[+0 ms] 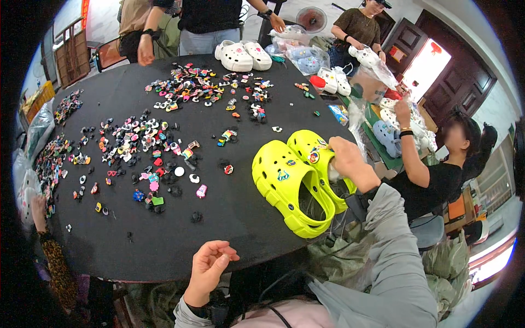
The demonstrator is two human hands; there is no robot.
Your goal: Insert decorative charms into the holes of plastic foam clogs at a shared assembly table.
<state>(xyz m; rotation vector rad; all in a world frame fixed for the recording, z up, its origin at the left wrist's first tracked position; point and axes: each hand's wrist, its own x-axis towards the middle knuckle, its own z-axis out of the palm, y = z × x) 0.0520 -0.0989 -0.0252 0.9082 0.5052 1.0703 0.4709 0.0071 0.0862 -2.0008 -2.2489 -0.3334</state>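
gripping clog point(299, 141) near table edge point(281, 249), right hand point(351, 163) seems partly inside; room leftward.

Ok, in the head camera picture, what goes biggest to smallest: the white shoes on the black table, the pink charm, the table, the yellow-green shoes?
Largest to smallest, as they look:
1. Black table
2. Yellow-green shoes
3. White shoes, farther away, so real size is unsure
4. Pink charm

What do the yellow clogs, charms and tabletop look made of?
Yellow clogs: probably moulded foam, matte; thick, seamless-looking walls with holes. Charms: likely soft plastic or rubber; small, bright, shaped pieces. Tabletop: dull black, perhaps cloth; no mirror-like reflections.
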